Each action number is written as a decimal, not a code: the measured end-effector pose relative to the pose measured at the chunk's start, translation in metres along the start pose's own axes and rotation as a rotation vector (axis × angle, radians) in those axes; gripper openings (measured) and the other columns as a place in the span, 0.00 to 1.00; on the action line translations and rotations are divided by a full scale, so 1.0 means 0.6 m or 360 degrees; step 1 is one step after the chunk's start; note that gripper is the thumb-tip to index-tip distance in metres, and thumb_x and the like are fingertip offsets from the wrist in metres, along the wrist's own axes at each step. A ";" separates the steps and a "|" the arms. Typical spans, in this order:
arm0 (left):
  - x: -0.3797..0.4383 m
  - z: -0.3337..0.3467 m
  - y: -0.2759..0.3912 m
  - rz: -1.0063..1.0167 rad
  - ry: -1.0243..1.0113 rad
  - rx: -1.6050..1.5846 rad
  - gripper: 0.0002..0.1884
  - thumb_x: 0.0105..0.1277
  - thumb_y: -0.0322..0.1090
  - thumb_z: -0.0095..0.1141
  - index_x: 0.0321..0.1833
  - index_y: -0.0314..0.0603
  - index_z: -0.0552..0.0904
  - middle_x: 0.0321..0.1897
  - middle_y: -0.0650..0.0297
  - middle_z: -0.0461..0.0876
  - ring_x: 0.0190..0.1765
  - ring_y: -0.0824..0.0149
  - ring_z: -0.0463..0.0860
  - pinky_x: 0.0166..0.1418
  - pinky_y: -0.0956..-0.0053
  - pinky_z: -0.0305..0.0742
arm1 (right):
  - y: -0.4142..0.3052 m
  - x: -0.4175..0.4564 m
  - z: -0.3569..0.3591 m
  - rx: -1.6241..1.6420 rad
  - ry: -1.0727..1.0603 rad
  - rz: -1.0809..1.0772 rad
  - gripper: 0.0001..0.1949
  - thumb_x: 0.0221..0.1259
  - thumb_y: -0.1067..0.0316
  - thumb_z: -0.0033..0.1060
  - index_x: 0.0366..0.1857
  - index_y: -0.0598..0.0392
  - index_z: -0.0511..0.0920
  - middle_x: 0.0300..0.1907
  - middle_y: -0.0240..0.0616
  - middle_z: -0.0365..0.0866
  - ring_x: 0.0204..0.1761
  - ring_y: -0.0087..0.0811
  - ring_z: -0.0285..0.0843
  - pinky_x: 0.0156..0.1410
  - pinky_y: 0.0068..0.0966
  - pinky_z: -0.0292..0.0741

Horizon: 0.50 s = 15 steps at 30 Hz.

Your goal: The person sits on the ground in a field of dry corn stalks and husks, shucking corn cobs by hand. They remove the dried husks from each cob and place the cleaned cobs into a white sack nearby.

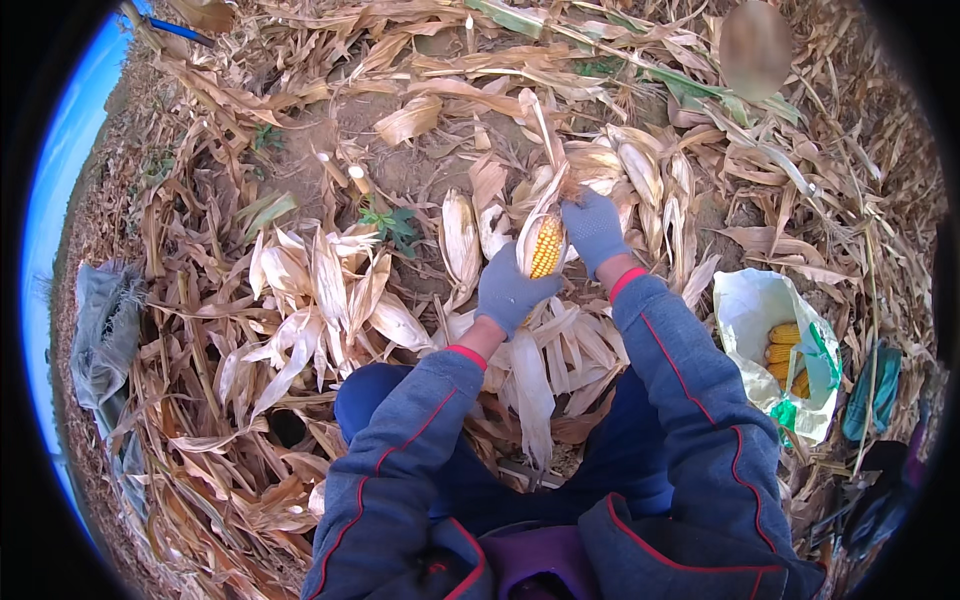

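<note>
A partly husked ear of corn (547, 246) with yellow kernels stands upright between my hands. My left hand (513, 289), in a grey knit glove, grips its lower part. Dry husk (541, 196) still wraps the ear's left side and top. At the upper right of the ear, my right hand (594, 229), gloved the same way, has its fingers closed on the husk and brown silk (572, 189) at the tip. Peeled husk strips (534, 397) hang and lie below my left hand. An unhusked ear (459, 232) lies on the soil to the left.
A white sack (757, 296) at the right holds several husked ears (784, 346). Husks are piled (322, 300) to the left. Cut stalk stubs (358, 178) stick up ahead beside a green weed (391, 223). A grey plastic sack (106, 330) lies far left; a teal bag (872, 394) lies far right.
</note>
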<state>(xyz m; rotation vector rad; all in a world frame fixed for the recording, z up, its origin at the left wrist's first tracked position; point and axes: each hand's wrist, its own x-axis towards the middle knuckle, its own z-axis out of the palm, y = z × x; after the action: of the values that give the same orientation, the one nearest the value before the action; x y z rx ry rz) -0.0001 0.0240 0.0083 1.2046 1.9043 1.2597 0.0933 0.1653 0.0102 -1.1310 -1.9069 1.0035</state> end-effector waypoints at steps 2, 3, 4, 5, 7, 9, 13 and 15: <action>-0.002 0.017 0.000 0.0221 0.0149 0.0064 0.34 0.40 0.47 0.71 0.50 0.37 0.75 0.37 0.55 0.81 0.40 0.55 0.81 0.48 0.66 0.75 | 0.035 0.008 0.011 0.0107 0.0056 -0.0061 0.13 0.53 0.64 0.54 0.37 0.63 0.76 0.33 0.54 0.79 0.35 0.44 0.79 0.41 0.32 0.72; -0.003 0.021 0.005 0.0328 0.0223 0.0090 0.35 0.39 0.46 0.71 0.52 0.37 0.74 0.37 0.55 0.81 0.40 0.54 0.81 0.48 0.66 0.75 | 0.039 0.006 0.012 0.0227 0.0021 -0.0088 0.12 0.53 0.65 0.54 0.37 0.63 0.76 0.32 0.53 0.79 0.35 0.43 0.78 0.41 0.32 0.72; -0.003 0.017 0.013 0.0250 0.0076 -0.0004 0.37 0.39 0.43 0.72 0.54 0.37 0.72 0.40 0.56 0.81 0.42 0.58 0.81 0.50 0.68 0.74 | 0.045 0.004 0.009 0.0346 -0.0012 -0.0116 0.11 0.53 0.67 0.54 0.36 0.63 0.75 0.31 0.52 0.79 0.34 0.42 0.78 0.40 0.31 0.72; 0.001 0.016 0.012 0.0151 0.0020 -0.0155 0.36 0.40 0.42 0.72 0.53 0.36 0.72 0.40 0.57 0.81 0.42 0.60 0.81 0.50 0.69 0.74 | 0.049 0.006 0.011 0.0372 0.0044 -0.0081 0.10 0.53 0.68 0.54 0.35 0.63 0.75 0.30 0.51 0.78 0.33 0.40 0.77 0.40 0.31 0.72; 0.001 0.007 0.005 -0.0070 -0.0053 -0.0438 0.34 0.41 0.40 0.72 0.52 0.36 0.73 0.41 0.59 0.80 0.42 0.65 0.80 0.50 0.72 0.74 | 0.009 0.001 0.026 0.0452 0.0113 -0.0020 0.08 0.53 0.70 0.55 0.33 0.61 0.76 0.28 0.48 0.78 0.30 0.37 0.75 0.38 0.29 0.71; 0.009 0.014 -0.011 -0.0091 -0.0095 -0.0660 0.32 0.44 0.38 0.72 0.52 0.35 0.73 0.42 0.61 0.80 0.43 0.70 0.79 0.50 0.74 0.74 | -0.008 -0.006 0.015 0.0543 0.0076 0.0153 0.07 0.55 0.68 0.58 0.32 0.61 0.77 0.27 0.39 0.78 0.28 0.30 0.70 0.37 0.26 0.69; 0.021 0.023 -0.028 -0.0033 -0.0079 -0.1053 0.31 0.47 0.36 0.70 0.53 0.34 0.72 0.43 0.62 0.79 0.44 0.70 0.78 0.51 0.75 0.74 | -0.040 -0.009 0.004 0.1199 0.0140 0.0406 0.07 0.57 0.67 0.59 0.34 0.60 0.78 0.29 0.33 0.78 0.29 0.24 0.70 0.36 0.23 0.69; 0.023 0.018 -0.023 -0.0023 -0.0086 -0.1289 0.30 0.49 0.33 0.69 0.55 0.34 0.71 0.44 0.63 0.79 0.45 0.71 0.78 0.52 0.76 0.73 | -0.061 -0.009 -0.004 0.1375 0.0145 0.0506 0.08 0.58 0.67 0.59 0.35 0.60 0.79 0.31 0.33 0.78 0.30 0.23 0.71 0.37 0.22 0.69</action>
<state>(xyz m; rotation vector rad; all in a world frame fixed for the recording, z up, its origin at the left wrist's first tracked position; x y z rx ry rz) -0.0025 0.0385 -0.0081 0.7668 1.1419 1.7201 0.0837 0.1496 0.0422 -0.9219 -1.0177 1.6859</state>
